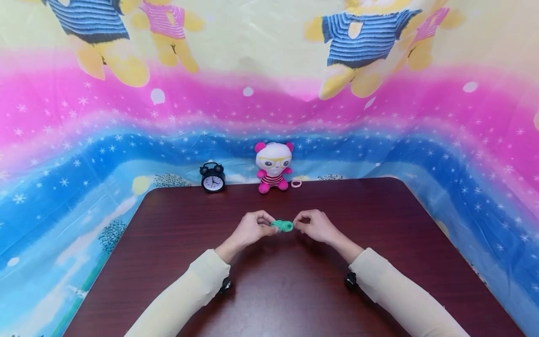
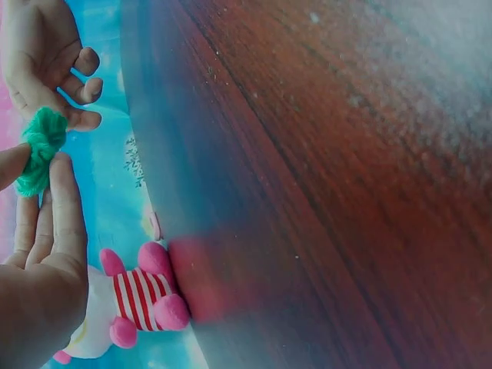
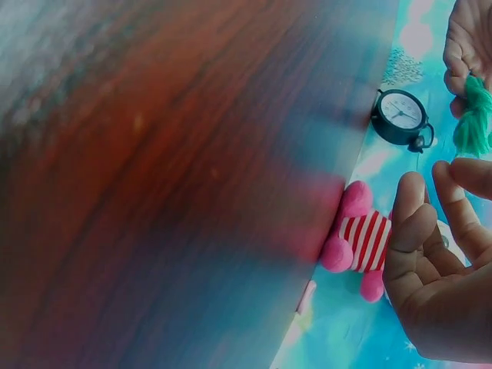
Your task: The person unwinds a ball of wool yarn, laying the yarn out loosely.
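A small bundle of green yarn (image 1: 282, 226) is held up over the table, pinched at its left end between the thumb and fingers of my left hand (image 1: 254, 228). In the left wrist view the yarn (image 2: 42, 150) sits between that thumb and the straightened fingers. My right hand (image 1: 316, 226) is at the bundle's right end, thumb and forefinger tips close together. From the right wrist view, the right hand (image 3: 430, 269) has bent fingers just short of the yarn (image 3: 473, 119); whether its fingertips pinch a thin strand cannot be made out.
At the back edge of the dark wooden table (image 1: 269, 299) stand a black twin-bell alarm clock (image 1: 213, 179) and a pink and white plush panda (image 1: 273, 168). A small pale pink ring (image 1: 296, 183) lies beside the panda. Behind hangs a printed cloth (image 1: 236, 112).
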Demonstrator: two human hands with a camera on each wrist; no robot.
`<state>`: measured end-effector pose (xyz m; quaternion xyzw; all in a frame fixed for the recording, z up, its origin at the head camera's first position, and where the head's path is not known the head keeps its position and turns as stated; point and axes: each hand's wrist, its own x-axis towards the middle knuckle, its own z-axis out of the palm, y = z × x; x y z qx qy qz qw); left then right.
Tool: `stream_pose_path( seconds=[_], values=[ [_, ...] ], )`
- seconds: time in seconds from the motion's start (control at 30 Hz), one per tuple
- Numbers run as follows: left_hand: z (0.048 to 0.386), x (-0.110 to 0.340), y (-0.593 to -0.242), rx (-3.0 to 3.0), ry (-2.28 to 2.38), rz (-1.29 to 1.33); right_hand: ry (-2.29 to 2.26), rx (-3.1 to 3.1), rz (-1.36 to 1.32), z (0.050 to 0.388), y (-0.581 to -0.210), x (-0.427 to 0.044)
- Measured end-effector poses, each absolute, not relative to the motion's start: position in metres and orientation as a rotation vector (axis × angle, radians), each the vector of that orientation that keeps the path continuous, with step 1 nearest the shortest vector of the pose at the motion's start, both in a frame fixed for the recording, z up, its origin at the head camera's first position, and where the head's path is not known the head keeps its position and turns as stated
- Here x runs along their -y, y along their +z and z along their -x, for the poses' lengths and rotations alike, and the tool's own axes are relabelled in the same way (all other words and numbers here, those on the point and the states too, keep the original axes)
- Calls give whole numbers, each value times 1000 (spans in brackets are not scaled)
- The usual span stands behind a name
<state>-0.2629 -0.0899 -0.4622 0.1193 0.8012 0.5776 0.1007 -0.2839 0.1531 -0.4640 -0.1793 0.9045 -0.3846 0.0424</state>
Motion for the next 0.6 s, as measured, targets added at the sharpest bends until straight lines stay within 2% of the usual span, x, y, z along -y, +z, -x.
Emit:
stream_pose_path(
  seconds=[0.2, 0.6],
  values=[
    [264, 91, -460, -2230, 1883, -291, -1158, -2756, 554, 283, -462, -155],
    [264, 92, -460, -2368, 1797, -349, -1250, -2705, 524, 282, -462, -154]
  ],
)
